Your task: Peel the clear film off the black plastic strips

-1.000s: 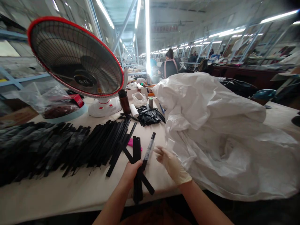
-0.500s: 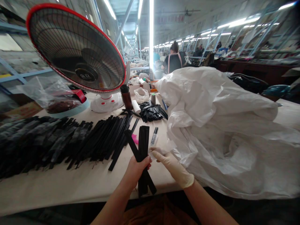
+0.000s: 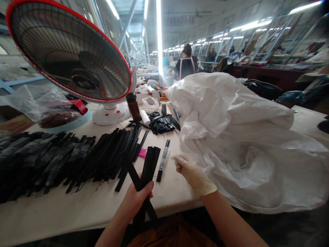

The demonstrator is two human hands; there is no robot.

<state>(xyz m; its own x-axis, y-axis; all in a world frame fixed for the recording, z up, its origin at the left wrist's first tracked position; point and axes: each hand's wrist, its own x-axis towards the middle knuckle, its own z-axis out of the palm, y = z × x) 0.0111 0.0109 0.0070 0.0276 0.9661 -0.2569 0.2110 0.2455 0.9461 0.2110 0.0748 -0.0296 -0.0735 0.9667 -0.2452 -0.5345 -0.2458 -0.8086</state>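
Bare and closed, my left hand (image 3: pixel 140 193) grips a bundle of flat black strips (image 3: pixel 151 163), with one more strip lying slantwise across it. My right hand (image 3: pixel 194 173), in a pale thin glove, is pinched closed beside the white sheeting; a faint translucent patch shows by its fingers, but what they hold cannot be made out. Between the hands, a black strip bundle in a clear wrapper (image 3: pixel 162 161) lies on the table. Left of my left hand, loose black strips (image 3: pixel 108 154) are laid in a row, and a pink scrap (image 3: pixel 142 153) shows beside them.
A red-rimmed fan heater (image 3: pixel 84 79) stands at the left behind wrapped black bundles (image 3: pixel 51 161). White sheeting (image 3: pixel 246 137) is heaped over the right side. Farther back are a dark brown bottle (image 3: pixel 133 107), a white roll (image 3: pixel 145 117) and short black pieces (image 3: pixel 163 123). A person (image 3: pixel 187 63) is in the distance.
My left hand has moved left and down with the black strips, and the strips have tilted. My right hand has drawn apart from it to the right. More of the wrapped bundle shows.
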